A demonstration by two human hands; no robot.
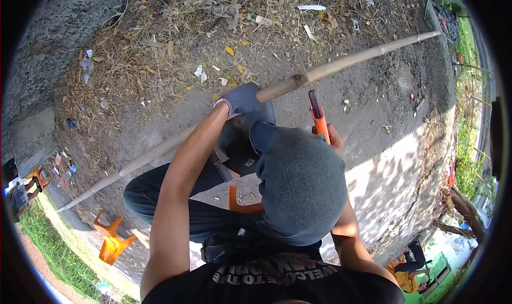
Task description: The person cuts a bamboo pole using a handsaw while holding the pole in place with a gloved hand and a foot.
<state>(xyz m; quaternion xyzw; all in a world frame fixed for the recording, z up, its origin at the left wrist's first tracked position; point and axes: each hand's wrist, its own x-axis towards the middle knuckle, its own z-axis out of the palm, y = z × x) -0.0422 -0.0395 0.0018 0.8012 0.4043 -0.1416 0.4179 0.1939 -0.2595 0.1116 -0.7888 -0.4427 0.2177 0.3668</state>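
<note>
A long bamboo pole [341,65] slants across the ground and over my legs, its right end the higher in view. My left hand [242,98], in a grey-blue glove, is closed around the pole near its middle. My right hand [335,137] is bare and closed on the handle of an orange-handled bladed tool [320,121] with a dark section at its front. A thin blade seen edge-on meets the bamboo ahead of it; its exact kind is unclear. My raised denim knee [304,184] hides part of my right forearm.
Dry grass, leaves and litter cover the ground ahead. An orange plastic chair [112,237] lies at left. A rough concrete wall [48,53] stands at upper left. One person [410,269] sits at lower right, another [21,192] is at far left. Tree trunks [466,213] edge the right.
</note>
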